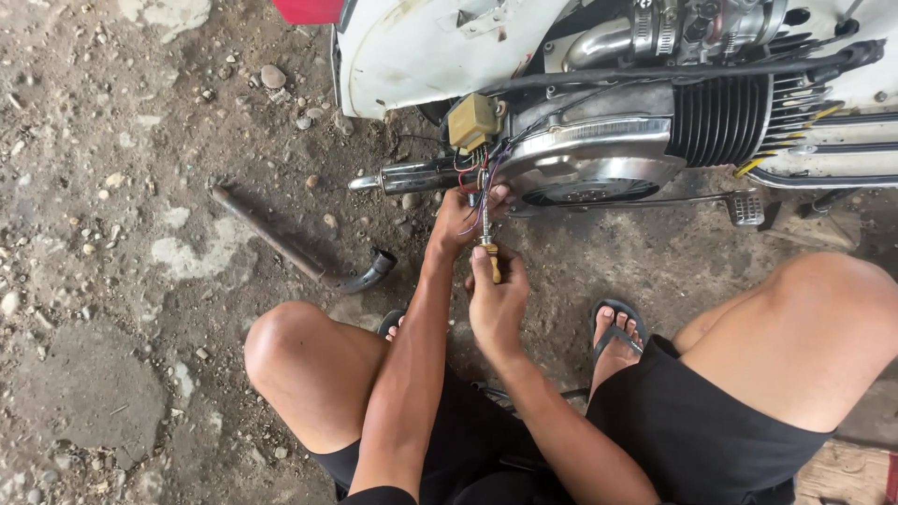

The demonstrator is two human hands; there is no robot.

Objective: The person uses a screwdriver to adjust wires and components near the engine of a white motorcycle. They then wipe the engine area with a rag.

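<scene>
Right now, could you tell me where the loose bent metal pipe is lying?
In the head view, the rusty bent metal pipe lies on the dirt ground at the left, beyond the person's left knee and left of both hands.

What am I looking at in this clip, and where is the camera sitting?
The single picture comes from a camera worn on a person's head, looking down at their own lap and arms. The person squats in black shorts and flip-flops on a rough dirt and concrete floor, facing the exposed engine of a white scooter. Their left hand reaches up to a bundle of coloured wires hanging below a small yellowish box on the engine. Their right hand grips a screwdriver with a yellow handle, its shaft pointing up into the wires. On the floor to the left lies a loose, rusty bent pipe, with small stones scattered around.
</scene>
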